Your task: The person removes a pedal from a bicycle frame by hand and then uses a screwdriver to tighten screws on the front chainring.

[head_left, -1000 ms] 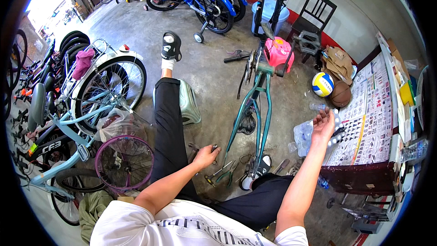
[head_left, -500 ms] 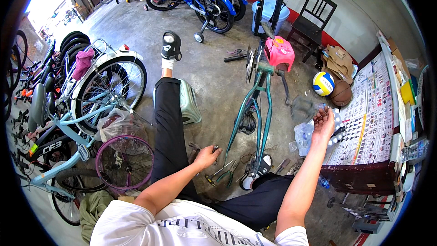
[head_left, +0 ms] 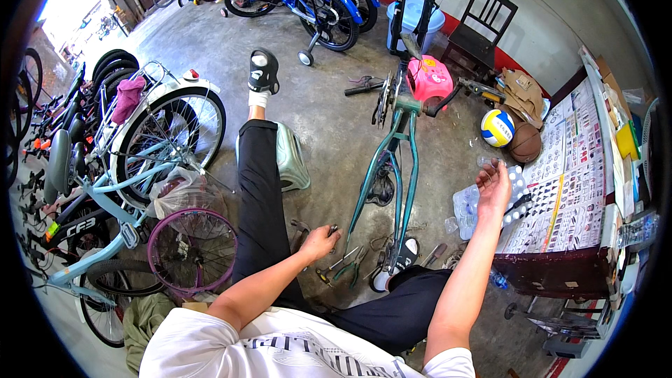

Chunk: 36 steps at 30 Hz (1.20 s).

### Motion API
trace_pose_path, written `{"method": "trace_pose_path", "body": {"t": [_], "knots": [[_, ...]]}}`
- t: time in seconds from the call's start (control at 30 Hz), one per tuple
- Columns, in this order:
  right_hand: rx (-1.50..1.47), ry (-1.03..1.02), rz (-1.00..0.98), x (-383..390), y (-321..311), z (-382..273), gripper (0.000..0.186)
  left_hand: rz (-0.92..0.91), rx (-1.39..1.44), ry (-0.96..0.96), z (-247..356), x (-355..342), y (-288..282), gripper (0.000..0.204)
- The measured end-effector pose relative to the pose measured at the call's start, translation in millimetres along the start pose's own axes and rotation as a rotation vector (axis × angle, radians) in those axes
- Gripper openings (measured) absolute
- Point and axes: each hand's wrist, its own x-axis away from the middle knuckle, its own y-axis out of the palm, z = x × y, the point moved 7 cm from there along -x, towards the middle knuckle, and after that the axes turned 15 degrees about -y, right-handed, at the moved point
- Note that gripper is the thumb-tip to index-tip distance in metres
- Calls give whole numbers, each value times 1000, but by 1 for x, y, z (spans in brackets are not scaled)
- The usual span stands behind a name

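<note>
A teal bicycle frame stands between my legs, its two long stays reaching toward me. At its far end are a chainring and a crank arm pointing up and right, with a pedal on its end. My left hand is closed beside the near end of the left stay. A small dark thing shows at its fingertips, too small to name. My right hand is raised right of the frame, palm up, fingers loosely curled and apart, holding nothing and away from the crank.
Pliers, a hammer and other tools lie on the floor near my feet. A pink plastic stool stands behind the crank. Bicycles and a purple wheel rim crowd the left; a volleyball and basketball sit right.
The crank arm has turned from pointing down and right to up and right, carrying its pedal, blurred before, away from my right hand. Both hands have hardly moved.
</note>
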Motion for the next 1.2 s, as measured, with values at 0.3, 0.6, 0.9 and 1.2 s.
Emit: {"method": "trace_pose_path", "body": {"t": [0.3, 0.6, 0.9, 1.2], "knots": [[-239, 162, -234, 24, 44, -9, 77, -6, 34, 16, -4, -2, 1, 38], [-339, 411, 171, 41, 42, 29, 93, -8, -3, -42, 0, 0, 0, 38], [-850, -96, -164, 61, 87, -68, 90, -10, -27, -16, 2, 2, -10, 37], [-651, -26, 82, 40, 45, -31, 81, -16, 18, -11, -10, -5, 3, 39]]}}
